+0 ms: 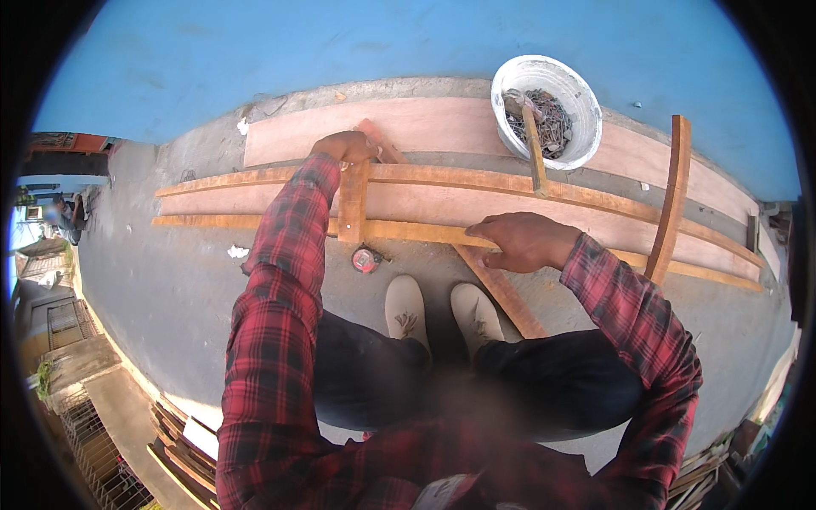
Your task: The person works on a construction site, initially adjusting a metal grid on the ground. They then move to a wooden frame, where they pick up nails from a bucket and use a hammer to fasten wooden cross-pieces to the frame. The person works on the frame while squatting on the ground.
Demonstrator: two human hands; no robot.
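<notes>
I crouch over two long wooden battens (pixel 442 178) that lie across a plywood sheet (pixel 442 127) on the concrete. My left hand (pixel 344 146) rests on the top end of a short cross piece of wood (pixel 352 204) laid over both battens. My right hand (pixel 523 240) is curled and presses down on the near batten (pixel 416 231), where a diagonal plank (pixel 501 293) crosses under it. Whether the right hand holds anything small is hidden.
A white bucket of nails (pixel 548 110) with a wooden handle sticking out stands at the far right. A red tape measure (pixel 365 260) lies by my shoes (pixel 406 308). An upright wooden strip (pixel 671 200) leans at right. Stacked timber (pixel 183 459) lies lower left, a blue wall (pixel 340 51) behind.
</notes>
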